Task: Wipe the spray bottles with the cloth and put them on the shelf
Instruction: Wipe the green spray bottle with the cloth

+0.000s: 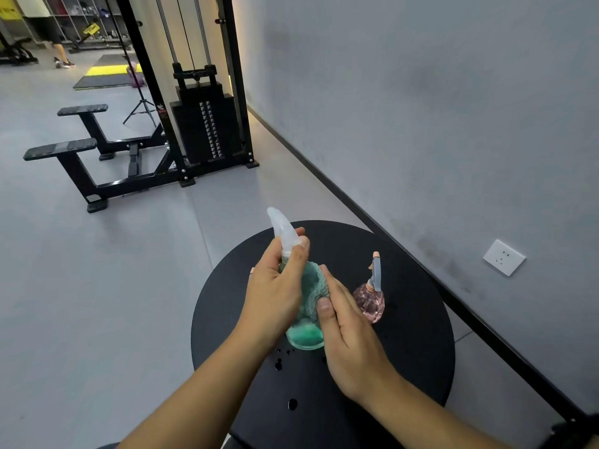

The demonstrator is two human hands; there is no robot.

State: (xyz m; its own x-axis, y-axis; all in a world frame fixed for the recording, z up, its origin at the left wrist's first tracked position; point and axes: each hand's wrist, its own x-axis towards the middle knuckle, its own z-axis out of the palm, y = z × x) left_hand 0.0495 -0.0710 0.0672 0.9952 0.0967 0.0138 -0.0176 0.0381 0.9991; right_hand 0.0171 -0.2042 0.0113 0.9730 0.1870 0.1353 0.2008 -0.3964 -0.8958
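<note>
My left hand point(278, 286) grips the neck of a green spray bottle point(306, 338) with a clear white trigger head point(283, 230), held tilted above the round black table point(421, 335). Against the bottle's body my right hand point(346, 328) presses a teal cloth point(312, 286), thumb on the cloth. A pink faceted spray bottle point(369, 301) with a grey and peach head stands upright on the table just right of my right hand. No shelf for the bottles shows in view.
Several water drops point(282, 361) lie on the table near its front. A grey wall with a white socket point(504, 257) runs along the right. A black cable weight machine point(207, 124) and benches point(81, 157) stand on the grey floor beyond.
</note>
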